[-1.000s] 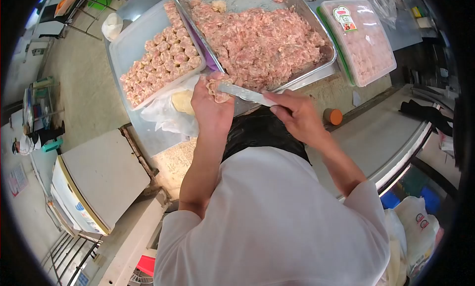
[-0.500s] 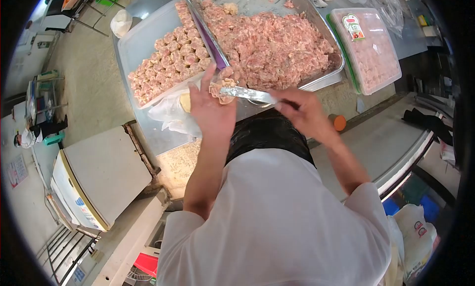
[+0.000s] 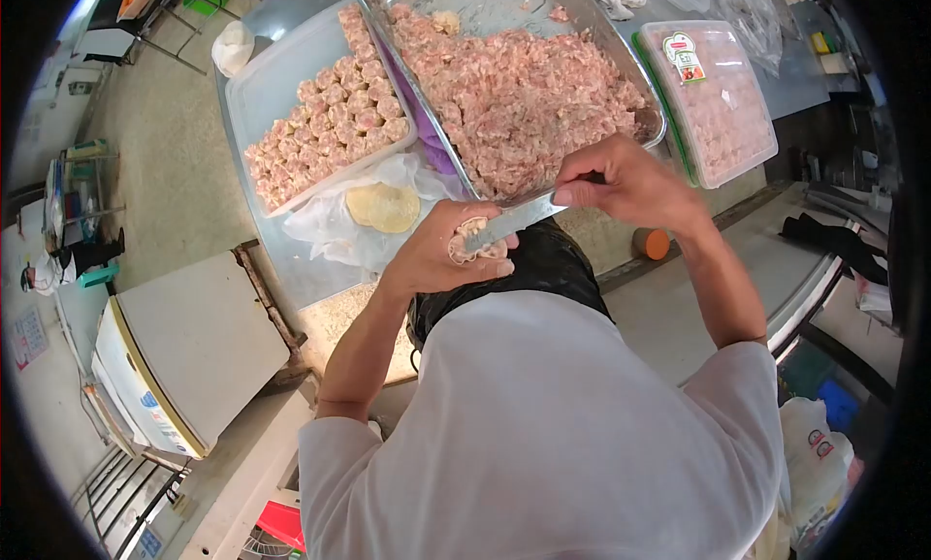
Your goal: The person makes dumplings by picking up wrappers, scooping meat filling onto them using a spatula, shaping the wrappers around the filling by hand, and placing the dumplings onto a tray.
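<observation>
At frame ctr, we see L hand curled round filled wrapper; R hand grips flat blade, partly covering the wrapper. Meat tray is upper ctr, dumpling box upper L, lidded box upper R.

Plain pale shirt here, white shading to grey, spreading broad behind the grip — soft cloth, lightly creased from where I'm standing. Left sleeve, right sleeve: both short, both loose, ending well back from the grip. Left hand and right hand, bare! And just behind the grip — black, shiny, wrinkled waist covering, meeting the shirt's edge.
</observation>
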The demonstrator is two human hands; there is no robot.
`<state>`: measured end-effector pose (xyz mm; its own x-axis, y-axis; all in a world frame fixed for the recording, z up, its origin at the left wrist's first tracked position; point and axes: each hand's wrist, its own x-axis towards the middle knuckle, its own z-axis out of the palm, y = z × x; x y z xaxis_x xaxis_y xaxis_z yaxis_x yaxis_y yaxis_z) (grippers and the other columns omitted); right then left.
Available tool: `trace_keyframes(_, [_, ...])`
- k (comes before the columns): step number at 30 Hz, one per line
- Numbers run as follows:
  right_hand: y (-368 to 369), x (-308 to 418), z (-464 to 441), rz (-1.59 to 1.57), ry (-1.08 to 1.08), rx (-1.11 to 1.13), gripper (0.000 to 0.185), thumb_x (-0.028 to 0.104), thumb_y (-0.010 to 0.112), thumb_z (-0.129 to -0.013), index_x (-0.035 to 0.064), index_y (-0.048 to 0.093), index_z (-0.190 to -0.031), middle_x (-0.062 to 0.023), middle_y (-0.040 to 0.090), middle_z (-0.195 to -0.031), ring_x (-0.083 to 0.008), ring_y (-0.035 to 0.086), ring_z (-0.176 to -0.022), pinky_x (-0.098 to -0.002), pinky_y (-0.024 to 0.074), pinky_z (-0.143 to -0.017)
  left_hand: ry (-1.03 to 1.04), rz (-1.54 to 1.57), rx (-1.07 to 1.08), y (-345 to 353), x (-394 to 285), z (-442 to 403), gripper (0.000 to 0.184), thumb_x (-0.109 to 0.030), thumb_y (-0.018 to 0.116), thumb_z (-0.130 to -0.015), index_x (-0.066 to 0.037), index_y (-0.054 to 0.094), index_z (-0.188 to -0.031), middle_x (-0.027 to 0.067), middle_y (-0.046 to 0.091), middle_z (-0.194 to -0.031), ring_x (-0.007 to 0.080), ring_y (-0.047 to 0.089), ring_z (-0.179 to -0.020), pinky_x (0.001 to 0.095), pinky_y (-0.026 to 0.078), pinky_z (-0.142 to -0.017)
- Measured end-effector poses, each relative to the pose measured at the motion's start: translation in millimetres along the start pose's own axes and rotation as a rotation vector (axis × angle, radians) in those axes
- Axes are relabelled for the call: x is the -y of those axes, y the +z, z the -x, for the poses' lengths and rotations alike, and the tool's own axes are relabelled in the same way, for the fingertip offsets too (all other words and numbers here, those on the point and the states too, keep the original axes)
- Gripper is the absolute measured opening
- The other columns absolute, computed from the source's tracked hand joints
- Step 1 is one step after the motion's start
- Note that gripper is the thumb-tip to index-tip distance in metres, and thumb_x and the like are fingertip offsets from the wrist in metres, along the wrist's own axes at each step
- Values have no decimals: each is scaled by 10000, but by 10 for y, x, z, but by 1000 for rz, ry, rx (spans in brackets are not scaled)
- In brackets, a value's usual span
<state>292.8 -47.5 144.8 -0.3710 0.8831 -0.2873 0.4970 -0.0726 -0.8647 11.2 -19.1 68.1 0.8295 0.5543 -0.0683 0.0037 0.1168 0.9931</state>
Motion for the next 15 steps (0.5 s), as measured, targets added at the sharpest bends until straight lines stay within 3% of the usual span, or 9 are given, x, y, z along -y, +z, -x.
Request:
trace_keyframes(3, [37, -159, 41, 60, 17, -24, 181, 149, 728, -896, -20, 670, -870, -168, 609, -717, -241, 537, -640, -373, 445, -632, 69, -160, -134, 1, 178, 54, 395, -156, 882, -738, -15, 674, -1042, 50, 704, -827, 143, 667, -777, 303, 516, -740])
trace_keyframes(6, [-131, -25, 122, 3, 179, -89, 208, 154, 716, -909, -35, 655, -847, -185, 585, -697, -262, 533, -623, -382, 442, -613, -94, -141, -89, -53, 119, 37, 294, -129, 869, -741, -1, 688, -935, 54, 700, -822, 129, 658, -779, 293, 512, -735])
trace_keyframes(9, [70, -61, 13, 150, -70, -123, 223, 157, 703, -926, -38, 667, -823, -160, 568, -644, -228, 507, -582, -371, 427, -585, -52, -252, -116, 3, -50, -87, 252, -123, 862, -739, 1, 692, -878, 34, 677, -775, 101, 634, -762, 276, 500, -743])
trace_keyframes(12, [66, -166, 29, 84, -37, -161, 255, 167, 698, -938, -41, 670, -792, -102, 523, -599, -159, 461, -569, -355, 390, -551, -111, -295, -130, -54, 4, -69, 451, -146, 915, -703, -2, 683, -1063, 32, 680, -890, 94, 614, -841, 270, 487, -762])
trace_keyframes(15, [-224, -85, 199, 78, 211, -190, 217, 146, 716, -947, -41, 689, -840, -28, 535, -655, -106, 460, -634, -312, 380, -579, -39, -94, -290, -22, 107, -63, 767, -169, 966, -649, -16, 569, -1288, 25, 639, -1012, 96, 583, -939, 271, 483, -782])
